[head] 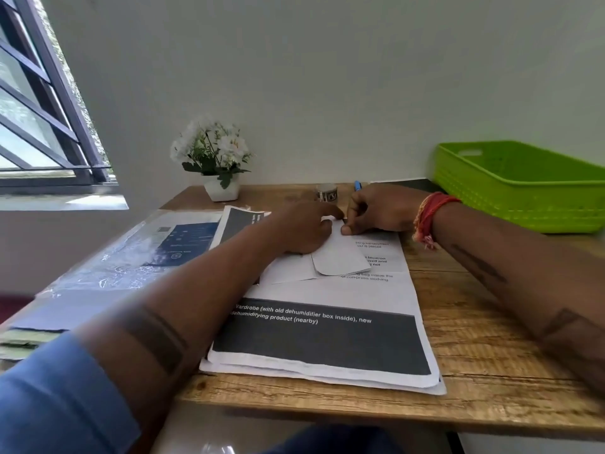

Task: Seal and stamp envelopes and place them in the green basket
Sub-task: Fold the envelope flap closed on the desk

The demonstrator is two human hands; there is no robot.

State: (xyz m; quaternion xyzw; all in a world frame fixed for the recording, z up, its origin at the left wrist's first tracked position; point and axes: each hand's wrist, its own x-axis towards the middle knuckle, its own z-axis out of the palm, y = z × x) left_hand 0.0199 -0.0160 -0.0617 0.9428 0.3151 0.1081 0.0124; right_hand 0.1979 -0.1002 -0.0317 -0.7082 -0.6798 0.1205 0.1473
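Printed sheets [314, 339] under both wrists | envelope [340, 257] beneath fingertips, flap open | left hand [301, 231] pressing it, right hand [376, 211] pinching its top edge | green basket [523, 188] right of fingers, apparently empty | sealing, stamping pending

A white envelope [339, 257] lies flat on a stack of printed sheets [327, 339] in the middle of the wooden tabletop [484, 322], its rounded flap pointing toward the person. Its far edge is hidden under the two hands. A second white envelope [288, 268] lies partly beneath it to the left. The green basket [523, 191] stands at the far right of the tabletop, near the wall, a shallow rectangular plastic tray with ribbed walls and a handle slot, well apart from the envelopes.
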